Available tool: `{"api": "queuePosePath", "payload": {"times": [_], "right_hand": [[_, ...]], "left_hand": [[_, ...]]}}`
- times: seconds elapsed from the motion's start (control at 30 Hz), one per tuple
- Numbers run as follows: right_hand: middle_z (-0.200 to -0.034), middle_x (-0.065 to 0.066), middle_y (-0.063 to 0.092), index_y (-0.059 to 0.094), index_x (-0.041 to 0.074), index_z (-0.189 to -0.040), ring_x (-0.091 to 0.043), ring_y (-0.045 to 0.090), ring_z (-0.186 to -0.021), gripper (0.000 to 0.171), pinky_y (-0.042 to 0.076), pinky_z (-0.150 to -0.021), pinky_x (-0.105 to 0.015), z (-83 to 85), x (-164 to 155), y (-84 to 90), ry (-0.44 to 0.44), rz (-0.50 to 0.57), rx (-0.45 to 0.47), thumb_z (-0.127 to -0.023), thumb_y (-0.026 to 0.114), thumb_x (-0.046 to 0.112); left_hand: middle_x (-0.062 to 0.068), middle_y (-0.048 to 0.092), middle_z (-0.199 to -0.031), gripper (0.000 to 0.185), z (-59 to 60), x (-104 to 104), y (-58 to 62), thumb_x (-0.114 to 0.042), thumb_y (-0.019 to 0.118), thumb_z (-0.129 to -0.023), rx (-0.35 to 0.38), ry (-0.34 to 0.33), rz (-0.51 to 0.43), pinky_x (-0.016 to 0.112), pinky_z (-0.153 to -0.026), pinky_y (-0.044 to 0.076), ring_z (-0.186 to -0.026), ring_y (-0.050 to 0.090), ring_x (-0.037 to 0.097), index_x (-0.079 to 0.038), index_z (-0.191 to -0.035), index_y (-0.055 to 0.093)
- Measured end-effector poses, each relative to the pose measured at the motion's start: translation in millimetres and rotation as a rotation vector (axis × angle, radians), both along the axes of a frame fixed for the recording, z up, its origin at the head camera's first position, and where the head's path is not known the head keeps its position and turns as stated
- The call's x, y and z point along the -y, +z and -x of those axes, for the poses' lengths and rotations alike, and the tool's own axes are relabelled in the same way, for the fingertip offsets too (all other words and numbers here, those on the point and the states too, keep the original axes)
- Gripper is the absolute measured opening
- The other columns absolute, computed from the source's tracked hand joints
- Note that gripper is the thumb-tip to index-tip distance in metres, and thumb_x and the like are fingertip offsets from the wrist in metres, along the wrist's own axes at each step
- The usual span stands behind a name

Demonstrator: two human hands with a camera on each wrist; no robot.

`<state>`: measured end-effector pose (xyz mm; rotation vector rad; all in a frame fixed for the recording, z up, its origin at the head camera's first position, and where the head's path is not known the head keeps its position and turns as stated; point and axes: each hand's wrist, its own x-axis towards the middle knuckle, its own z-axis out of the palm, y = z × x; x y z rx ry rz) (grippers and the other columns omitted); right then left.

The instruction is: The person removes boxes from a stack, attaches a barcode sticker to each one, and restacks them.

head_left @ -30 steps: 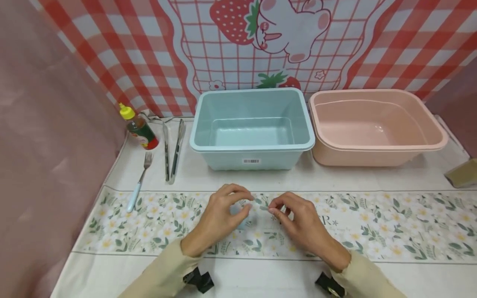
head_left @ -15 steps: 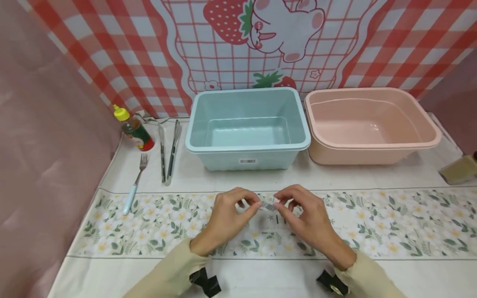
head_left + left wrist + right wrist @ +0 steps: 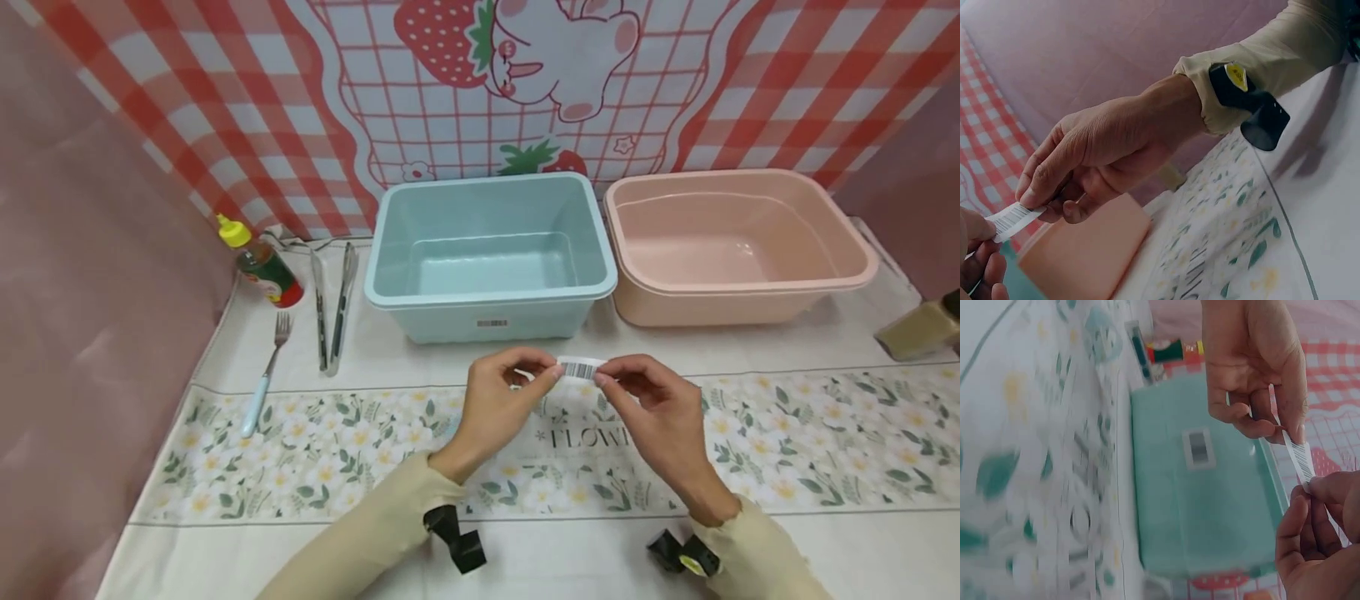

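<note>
Both hands have lifted off the floral table runner (image 3: 750,442) since a second ago, when they worked low against the cloth, and now hang in the air in front of the blue tub (image 3: 491,250) with a barcode sticker (image 3: 581,367) stretched between them. The left hand (image 3: 498,400) pinches the sticker's left end between thumb and forefinger, the other fingers curled loosely underneath. The right hand (image 3: 656,408) pinches the right end the same way (the left wrist view shows its thumb and forefinger tips closed on the white strip's edge). The sticker lies roughly level, bars facing up, clear of the table and of the tub's wall, where another small barcode label (image 3: 491,322) sits. The pink tub (image 3: 738,242) stands just right of the blue one.
</note>
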<state>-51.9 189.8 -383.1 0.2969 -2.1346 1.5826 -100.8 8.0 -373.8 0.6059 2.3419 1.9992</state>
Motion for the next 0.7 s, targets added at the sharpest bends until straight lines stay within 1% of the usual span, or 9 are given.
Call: {"api": "queuePosePath", "payload": {"times": [0.13,0.23,0.33,0.4,0.53,0.6,0.67,0.7], "right_hand": [[-0.092,0.012,0.067,0.067,-0.008,-0.093,-0.003,0.065,-0.080,0.010,0.053,-0.074,-0.014,2.7,-18.0,-2.1,-0.070,-0.024,-0.031,-0.083,0.067,-0.011],[-0.091,0.014,0.067,0.067,-0.009,-0.091,0.003,0.064,-0.079,0.016,0.052,-0.071,-0.011,5.7,-35.6,-5.4,-0.126,-0.068,-0.069,-0.079,0.066,-0.019],[-0.090,0.020,0.066,0.068,-0.010,-0.090,0.007,0.063,-0.077,0.016,0.051,-0.069,-0.008,7.9,-57.2,-7.9,-0.191,-0.112,-0.078,-0.077,0.067,-0.020],[-0.090,0.023,0.064,0.068,-0.009,-0.090,0.010,0.062,-0.078,0.016,0.049,-0.068,-0.005,9.6,-72.2,-9.5,-0.239,-0.161,-0.083,-0.077,0.068,-0.019],[-0.090,0.031,0.061,0.070,-0.007,-0.092,0.015,0.059,-0.076,0.013,0.045,-0.066,-0.002,12.9,-101.1,-11.4,-0.337,-0.238,-0.035,-0.080,0.069,-0.012],[-0.089,0.033,0.060,0.070,-0.007,-0.093,0.016,0.057,-0.073,0.011,0.043,-0.065,-0.001,13.7,-114.4,-13.1,-0.382,-0.258,-0.005,-0.082,0.069,-0.009],[-0.088,0.034,0.059,0.070,-0.006,-0.094,0.016,0.055,-0.070,0.010,0.042,-0.063,0.000,13.9,-126.1,-15.0,-0.425,-0.263,0.027,-0.084,0.069,-0.004],[-0.087,0.032,0.060,0.070,-0.005,-0.093,0.015,0.055,-0.068,0.009,0.041,-0.062,0.000,14.5,-131.7,-17.4,-0.445,-0.241,0.038,-0.084,0.070,-0.003]], "left_hand": [[0.007,0.073,-0.088,0.010,8.4,-22.5,-3.8,-0.015,0.072,-0.087,0.017,-0.028,0.030,0.022,-0.066,0.052,-0.080,0.065,0.012,-0.008,-0.094,0.073],[0.009,0.073,-0.090,0.012,14.5,-41.5,-6.2,-0.013,0.070,-0.088,0.029,-0.074,0.050,0.018,-0.066,0.053,-0.081,0.066,0.012,-0.006,-0.097,0.073],[0.011,0.073,-0.095,0.015,19.4,-62.2,-8.1,-0.007,0.068,-0.088,0.046,-0.134,0.059,0.017,-0.068,0.054,-0.084,0.067,0.016,-0.003,-0.101,0.073],[0.011,0.073,-0.100,0.018,22.4,-76.2,-9.8,-0.005,0.066,-0.089,0.051,-0.175,0.079,0.016,-0.072,0.054,-0.087,0.068,0.017,-0.004,-0.105,0.072],[0.005,0.071,-0.113,0.026,27.6,-103.8,-13.3,-0.006,0.062,-0.091,0.105,-0.244,0.119,0.014,-0.074,0.052,-0.092,0.068,0.013,-0.010,-0.116,0.069],[0.003,0.069,-0.118,0.030,29.4,-117.6,-15.3,-0.007,0.061,-0.092,0.150,-0.276,0.122,0.014,-0.073,0.052,-0.092,0.067,0.011,-0.013,-0.121,0.067],[0.000,0.067,-0.122,0.034,30.3,-131.1,-17.0,-0.007,0.061,-0.092,0.198,-0.300,0.124,0.014,-0.069,0.052,-0.090,0.067,0.008,-0.016,-0.124,0.065],[-0.002,0.066,-0.124,0.036,30.6,-137.6,-17.8,-0.007,0.061,-0.091,0.221,-0.307,0.125,0.014,-0.068,0.052,-0.089,0.066,0.005,-0.017,-0.126,0.064]]}}
